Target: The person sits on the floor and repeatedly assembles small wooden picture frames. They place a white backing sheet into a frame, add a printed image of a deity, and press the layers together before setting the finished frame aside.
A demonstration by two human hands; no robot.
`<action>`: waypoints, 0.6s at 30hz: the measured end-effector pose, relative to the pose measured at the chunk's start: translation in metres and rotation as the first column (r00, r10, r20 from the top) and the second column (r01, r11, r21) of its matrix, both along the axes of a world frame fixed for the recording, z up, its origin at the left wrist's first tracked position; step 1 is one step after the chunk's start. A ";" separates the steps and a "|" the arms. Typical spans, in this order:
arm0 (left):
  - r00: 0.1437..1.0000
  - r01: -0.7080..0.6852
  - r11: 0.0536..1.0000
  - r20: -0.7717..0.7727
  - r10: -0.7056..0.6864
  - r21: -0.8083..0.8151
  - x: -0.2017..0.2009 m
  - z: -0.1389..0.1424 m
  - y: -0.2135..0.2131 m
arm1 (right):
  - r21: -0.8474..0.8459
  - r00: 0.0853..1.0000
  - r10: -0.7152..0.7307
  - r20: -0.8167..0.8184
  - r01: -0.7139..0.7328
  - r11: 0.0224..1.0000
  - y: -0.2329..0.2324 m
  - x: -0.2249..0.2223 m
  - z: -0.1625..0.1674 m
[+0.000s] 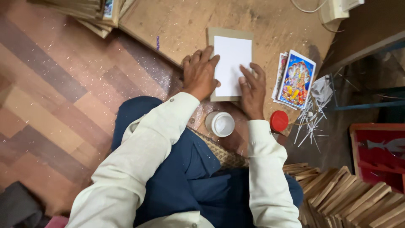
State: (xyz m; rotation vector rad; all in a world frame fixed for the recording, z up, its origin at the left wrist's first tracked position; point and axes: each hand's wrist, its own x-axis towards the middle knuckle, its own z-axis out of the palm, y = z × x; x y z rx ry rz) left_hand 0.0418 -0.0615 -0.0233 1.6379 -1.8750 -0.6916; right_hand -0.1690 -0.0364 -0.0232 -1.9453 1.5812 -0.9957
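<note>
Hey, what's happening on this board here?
A person sits over a dusty wooden board and presses a white sheet flat onto a brown cardboard backing with both hands. The left hand lies on the sheet's left edge, the right hand on its lower right edge. Beside them sit an open white jar, a red lid and a small stack of colourful picture prints. Wooden strips are piled at lower right.

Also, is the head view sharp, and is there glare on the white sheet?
Head view: mostly sharp; the white sheet is bright and shows no detail, both hands, left hand and right hand, look clear, and the right edge is dark.
</note>
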 end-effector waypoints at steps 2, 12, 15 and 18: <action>1.000 -0.007 1.000 0.002 0.007 -0.015 0.000 -0.002 0.001 | 0.004 0.950 0.061 -0.305 -0.063 0.998 0.002 0.018 -0.003; 0.999 0.027 1.000 0.043 -0.028 0.011 -0.001 0.000 -0.003 | -0.045 0.948 0.176 -0.267 -0.195 0.980 -0.013 0.016 -0.001; 1.000 0.008 1.000 0.022 -0.008 -0.019 -0.001 0.004 -0.001 | 0.216 0.812 -0.219 0.542 0.117 0.969 -0.044 -0.003 -0.006; 0.999 0.029 0.999 0.041 -0.030 0.020 0.000 0.007 -0.002 | 0.017 0.983 -0.130 0.127 0.129 0.991 -0.078 -0.018 -0.011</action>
